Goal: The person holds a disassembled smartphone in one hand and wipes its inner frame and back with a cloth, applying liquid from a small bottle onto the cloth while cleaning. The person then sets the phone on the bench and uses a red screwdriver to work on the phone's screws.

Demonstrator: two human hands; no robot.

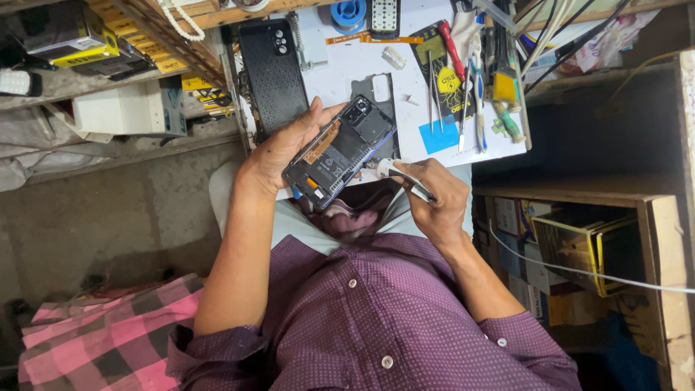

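My left hand (279, 148) holds an opened smartphone (340, 152) with its back cover off, showing black boards, a camera block and an orange flex strip. The phone is tilted over the front edge of the white work mat (347, 65). In my right hand (434, 199) sits a pair of metal tweezers (405, 181), gripped between fingers and thumb. Their tip touches a small white piece (382, 166) at the phone's right edge.
A black textured phone back cover (271, 72) lies on the mat's left. Screwdrivers, tweezers and brushes (470, 80) lie at the right. Boxes fill a shelf (586, 246) at my right, and a white cable (579, 271) crosses it. A pink checked cloth (94, 333) lies lower left.
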